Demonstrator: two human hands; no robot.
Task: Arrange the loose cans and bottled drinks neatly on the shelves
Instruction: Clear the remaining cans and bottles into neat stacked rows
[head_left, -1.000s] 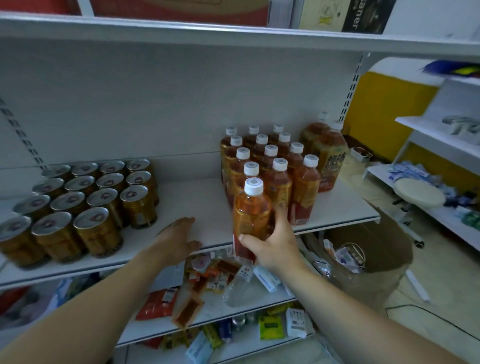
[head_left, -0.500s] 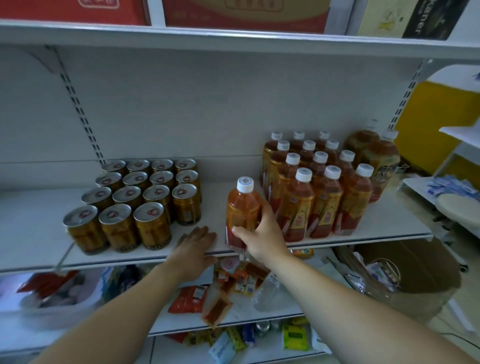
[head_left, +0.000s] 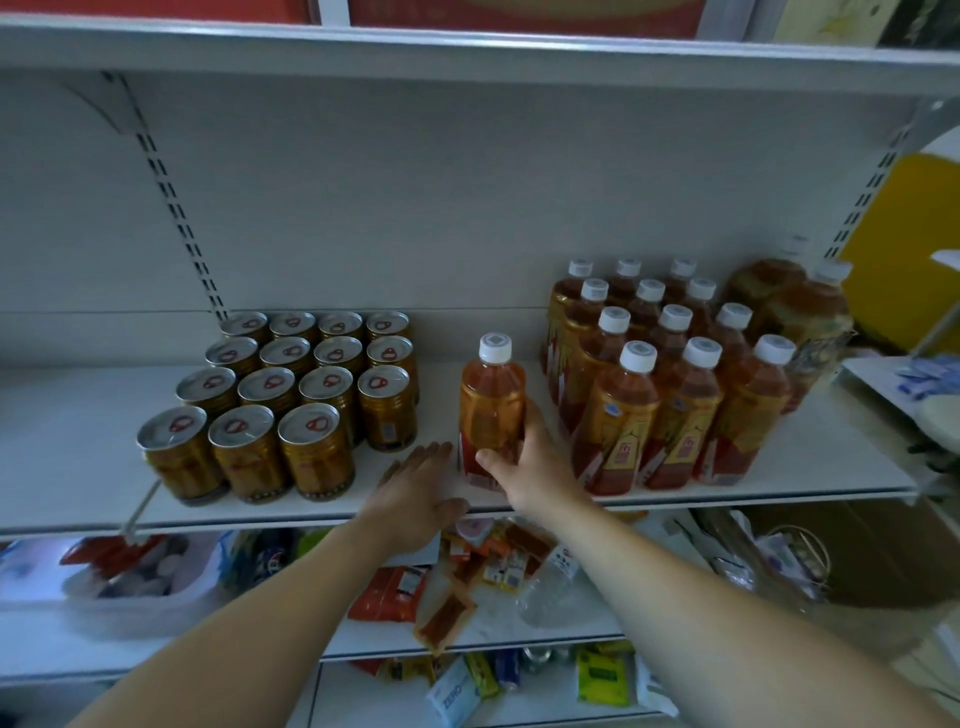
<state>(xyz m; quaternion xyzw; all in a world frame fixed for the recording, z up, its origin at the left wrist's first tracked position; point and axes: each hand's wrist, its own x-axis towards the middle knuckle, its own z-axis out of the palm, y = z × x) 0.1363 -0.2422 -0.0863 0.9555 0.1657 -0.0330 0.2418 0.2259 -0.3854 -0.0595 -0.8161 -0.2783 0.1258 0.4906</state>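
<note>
While the right hand (head_left: 530, 467) is gripping a single tea bottle (head_left: 492, 405) around its lower half, thumb curled across the near side, the bottle is being held upright with its base on or just over the white shelf (head_left: 78, 431). Whether the base is touching cannot be told.

In the head view, the bottle is sitting near the front edge, in the gap between the block of cans (head_left: 291, 395) and the rows of capped bottles (head_left: 670, 384). The left hand (head_left: 415, 493) is lying palm down on the shelf's front lip just left of the bottle, fingers straight and released, holding nothing. Bare shelf is showing behind the bottle up to the back wall, and a narrower strip is separating it from the nearest front-row bottle. A wide bare stretch is running left of the cans. Two larger bottles (head_left: 795, 306) are standing at the far right end. Loose packets (head_left: 467, 566) are lying scattered on the lower shelf.
</note>
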